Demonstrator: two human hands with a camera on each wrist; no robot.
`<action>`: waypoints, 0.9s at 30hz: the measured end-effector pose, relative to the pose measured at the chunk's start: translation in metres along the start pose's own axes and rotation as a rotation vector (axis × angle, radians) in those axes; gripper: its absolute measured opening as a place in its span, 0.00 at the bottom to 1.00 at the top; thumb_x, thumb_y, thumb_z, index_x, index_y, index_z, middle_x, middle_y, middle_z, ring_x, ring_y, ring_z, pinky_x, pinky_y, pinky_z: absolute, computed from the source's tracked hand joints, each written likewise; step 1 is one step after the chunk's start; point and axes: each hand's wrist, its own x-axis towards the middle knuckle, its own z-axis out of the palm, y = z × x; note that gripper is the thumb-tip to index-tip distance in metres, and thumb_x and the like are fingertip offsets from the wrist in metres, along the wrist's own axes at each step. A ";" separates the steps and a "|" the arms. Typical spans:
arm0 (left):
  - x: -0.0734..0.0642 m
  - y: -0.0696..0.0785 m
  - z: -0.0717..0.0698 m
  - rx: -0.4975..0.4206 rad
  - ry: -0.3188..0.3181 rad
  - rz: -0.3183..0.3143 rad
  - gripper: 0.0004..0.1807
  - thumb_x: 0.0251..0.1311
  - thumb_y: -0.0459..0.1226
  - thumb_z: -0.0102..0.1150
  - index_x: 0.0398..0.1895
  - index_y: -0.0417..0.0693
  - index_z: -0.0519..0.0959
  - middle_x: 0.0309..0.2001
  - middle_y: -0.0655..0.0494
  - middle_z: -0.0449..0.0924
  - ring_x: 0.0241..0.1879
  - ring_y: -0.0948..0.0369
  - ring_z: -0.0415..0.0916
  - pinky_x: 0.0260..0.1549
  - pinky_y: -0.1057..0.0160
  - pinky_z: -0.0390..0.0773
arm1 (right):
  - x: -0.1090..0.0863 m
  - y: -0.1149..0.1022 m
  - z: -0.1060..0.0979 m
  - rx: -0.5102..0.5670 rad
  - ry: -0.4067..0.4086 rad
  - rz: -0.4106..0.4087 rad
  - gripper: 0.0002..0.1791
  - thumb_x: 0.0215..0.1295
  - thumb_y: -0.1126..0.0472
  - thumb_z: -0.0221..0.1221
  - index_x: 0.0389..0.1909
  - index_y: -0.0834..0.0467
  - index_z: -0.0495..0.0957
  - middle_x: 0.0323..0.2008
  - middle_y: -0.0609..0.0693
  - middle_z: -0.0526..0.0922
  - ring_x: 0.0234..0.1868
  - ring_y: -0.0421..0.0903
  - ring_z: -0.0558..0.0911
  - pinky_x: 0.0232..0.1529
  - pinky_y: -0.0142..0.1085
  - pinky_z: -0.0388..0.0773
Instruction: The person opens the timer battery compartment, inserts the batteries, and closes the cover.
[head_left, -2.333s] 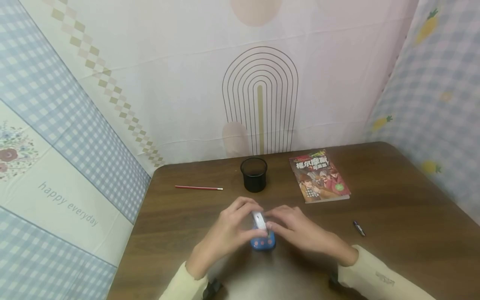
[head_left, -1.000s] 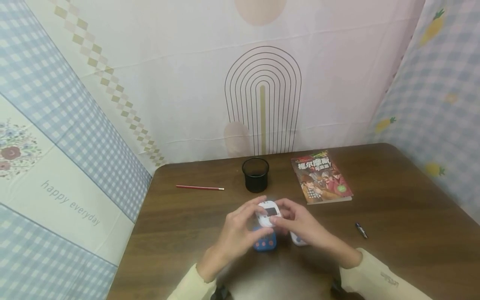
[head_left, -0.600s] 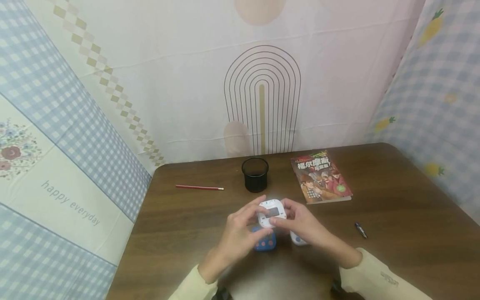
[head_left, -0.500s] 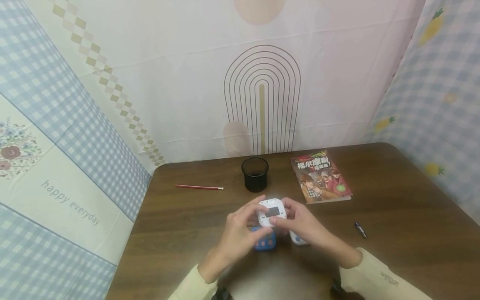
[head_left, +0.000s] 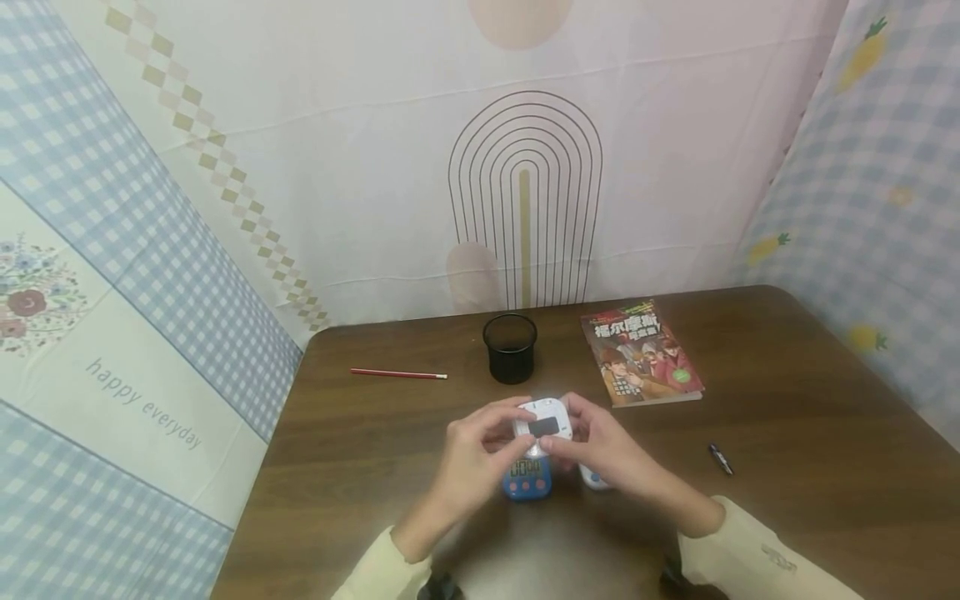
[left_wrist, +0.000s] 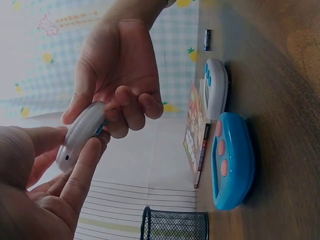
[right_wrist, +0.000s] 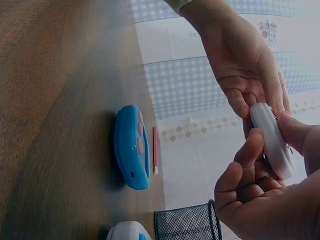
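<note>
Both hands hold a white digital timer (head_left: 546,426) above the table, its back with a dark rectangular panel facing up. My left hand (head_left: 468,454) pinches the left side, thumb at the lower edge. On the right side my right hand (head_left: 611,450) grips it, that thumb lying on the back close to the left one. The wrist views show the timer edge-on (left_wrist: 80,135), blue buttons on its underside partly hidden by fingers. Just below the hands lies a blue timer (head_left: 527,486) with pink buttons, digits showing. Another white timer (left_wrist: 216,90) with blue buttons sits partly behind my right hand.
A black mesh pen cup (head_left: 512,362) stands at the back of the brown table (head_left: 360,467). To its left lies a red pencil (head_left: 398,374), to its right an illustrated book (head_left: 642,354). A small dark battery-like cylinder (head_left: 721,459) lies on the right.
The held white timer has turned from edge-on to back-up. My left thumb has moved in to its lower edge, beside the right thumb. The other white timer has come into view.
</note>
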 end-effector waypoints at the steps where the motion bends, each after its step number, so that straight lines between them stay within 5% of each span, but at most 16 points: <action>1: 0.000 0.000 0.000 -0.001 0.003 -0.004 0.12 0.61 0.26 0.72 0.48 0.41 0.88 0.60 0.46 0.86 0.45 0.50 0.91 0.41 0.64 0.89 | 0.000 0.000 0.000 0.002 -0.006 -0.005 0.22 0.71 0.58 0.68 0.55 0.66 0.72 0.37 0.57 0.86 0.31 0.48 0.83 0.33 0.39 0.85; 12: 0.000 0.000 -0.003 -0.010 0.025 -0.036 0.08 0.62 0.27 0.72 0.43 0.42 0.88 0.55 0.48 0.89 0.45 0.51 0.91 0.40 0.64 0.90 | 0.000 0.000 0.003 -0.011 -0.015 -0.028 0.22 0.69 0.60 0.69 0.54 0.66 0.72 0.38 0.57 0.88 0.31 0.53 0.84 0.31 0.36 0.84; 21: 0.002 0.001 -0.005 0.015 0.015 -0.197 0.17 0.63 0.31 0.73 0.55 0.49 0.87 0.47 0.50 0.90 0.42 0.56 0.90 0.42 0.67 0.88 | 0.000 -0.001 0.004 -0.006 -0.005 -0.031 0.21 0.69 0.61 0.69 0.54 0.66 0.72 0.39 0.57 0.88 0.31 0.55 0.84 0.31 0.38 0.84; 27: 0.001 0.002 -0.005 0.016 0.032 -0.235 0.16 0.63 0.32 0.74 0.55 0.47 0.88 0.46 0.49 0.91 0.42 0.56 0.90 0.42 0.67 0.88 | -0.001 -0.001 0.004 -0.005 -0.018 -0.015 0.21 0.73 0.58 0.67 0.57 0.66 0.74 0.37 0.57 0.85 0.32 0.51 0.84 0.31 0.37 0.84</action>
